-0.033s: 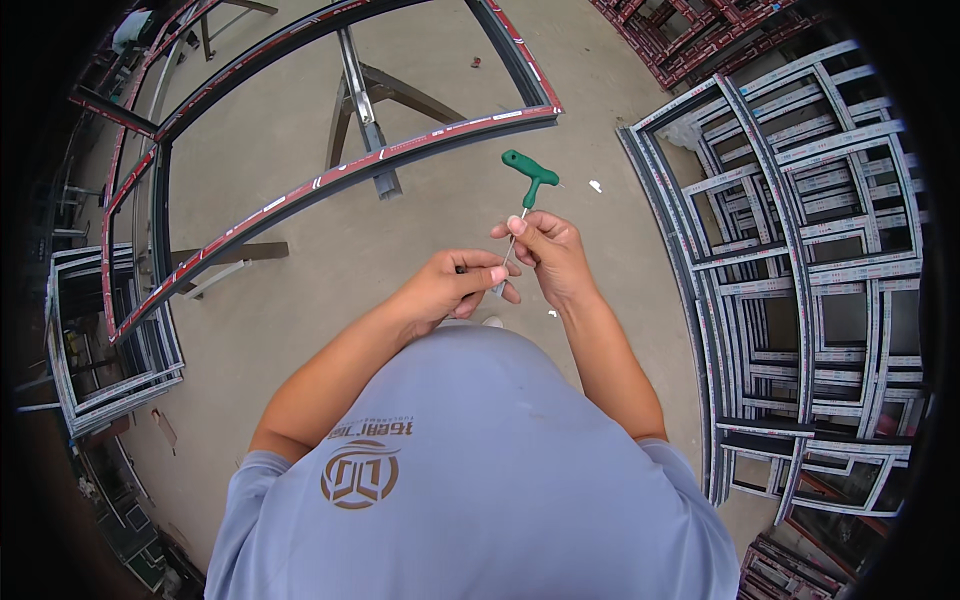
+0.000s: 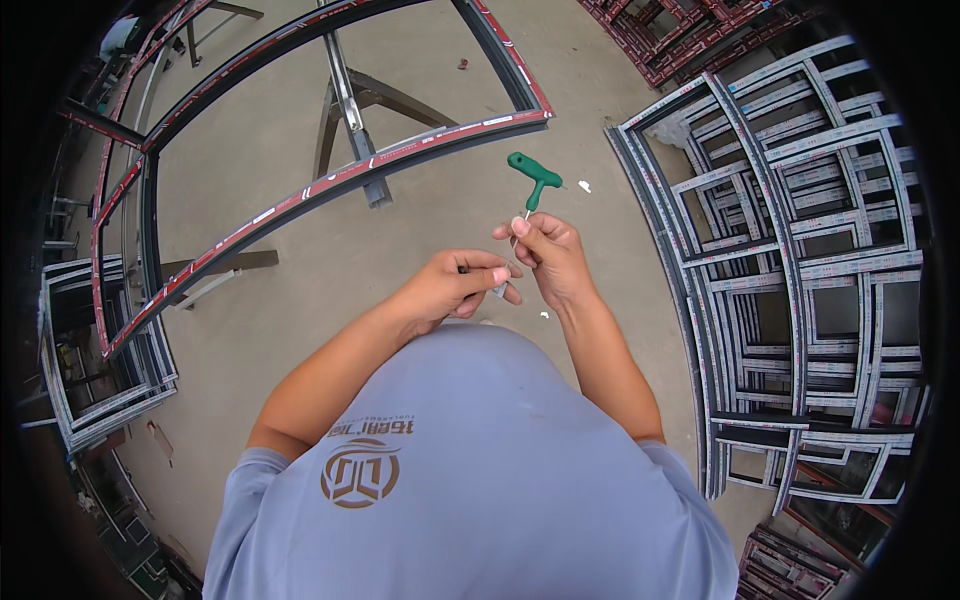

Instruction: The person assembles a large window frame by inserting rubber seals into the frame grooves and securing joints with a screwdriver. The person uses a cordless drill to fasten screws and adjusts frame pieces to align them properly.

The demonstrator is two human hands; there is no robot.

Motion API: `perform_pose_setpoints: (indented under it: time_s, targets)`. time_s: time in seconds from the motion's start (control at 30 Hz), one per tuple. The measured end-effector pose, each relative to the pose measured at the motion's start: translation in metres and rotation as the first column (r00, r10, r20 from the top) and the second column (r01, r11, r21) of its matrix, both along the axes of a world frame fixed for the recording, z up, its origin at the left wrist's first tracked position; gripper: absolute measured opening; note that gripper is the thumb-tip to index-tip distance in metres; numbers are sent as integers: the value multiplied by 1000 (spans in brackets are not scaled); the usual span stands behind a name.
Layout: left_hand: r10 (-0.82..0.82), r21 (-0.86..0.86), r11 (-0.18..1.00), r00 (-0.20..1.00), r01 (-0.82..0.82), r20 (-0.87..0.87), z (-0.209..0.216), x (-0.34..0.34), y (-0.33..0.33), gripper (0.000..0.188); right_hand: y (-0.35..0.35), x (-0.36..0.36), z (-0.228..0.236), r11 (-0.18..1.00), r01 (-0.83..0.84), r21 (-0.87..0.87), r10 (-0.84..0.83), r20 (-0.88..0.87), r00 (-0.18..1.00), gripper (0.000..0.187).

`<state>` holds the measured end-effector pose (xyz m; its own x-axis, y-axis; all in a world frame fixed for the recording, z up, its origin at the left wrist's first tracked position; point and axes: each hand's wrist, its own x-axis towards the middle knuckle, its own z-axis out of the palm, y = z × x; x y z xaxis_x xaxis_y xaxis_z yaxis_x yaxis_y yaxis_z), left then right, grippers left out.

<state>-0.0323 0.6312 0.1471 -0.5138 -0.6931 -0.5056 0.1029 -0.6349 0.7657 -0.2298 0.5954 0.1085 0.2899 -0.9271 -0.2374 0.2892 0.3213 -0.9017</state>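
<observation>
Around you spreads a bare grey floor (image 2: 330,250), its far edges swallowed by the dark rim of the lens. At upper left, a large red-taped frame (image 2: 400,152) runs out past the top of view, so you can't see it whole. To your right stand pale-taped frames (image 2: 793,250), overlapping so much that the ones behind show only in slivers. Your shirt (image 2: 540,470) hides the ground close to you. Ahead of it, your right hand (image 2: 555,258) pinches the thin shaft of a green T-handled tool (image 2: 540,178) between thumb and fingers, the handle standing above them, tilted. Your left hand (image 2: 450,285), just beside and lower, has thumb and forefinger closed on a small pale piece (image 2: 499,291), mostly covered; whether the shaft's tip meets it, you cannot tell.
</observation>
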Motion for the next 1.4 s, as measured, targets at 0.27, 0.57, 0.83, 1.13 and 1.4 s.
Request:
perform_pose_setpoints:
  time_s: [0.27, 0.57, 0.83, 1.13, 1.4]
  targets:
    - [-134, -34, 991, 982, 131, -131, -12, 22, -97, 37, -67, 15, 14, 997, 75, 15, -76, 116, 990, 31]
    - [-118, 0, 993, 986, 119, -115, -30, 49, -162, 36, -142, 34, -3, 991, 117, 70, -109, -111, 988, 29]
    - [-11, -27, 1000, 1000, 11, -5, -43, 54, -238, 37, -242, 38, -10, 993, -55, 107, 65, -97, 993, 31]
    - [254, -135, 965, 936, -226, 244, -104, 31, -345, 34, -402, 33, -56, 933, -341, 114, 360, -300, 883, 19]
    - [258, -126, 966, 906, -228, 337, -210, 33, -381, 24, -446, 52, -146, 770, -603, 207, 628, -412, 660, 21]
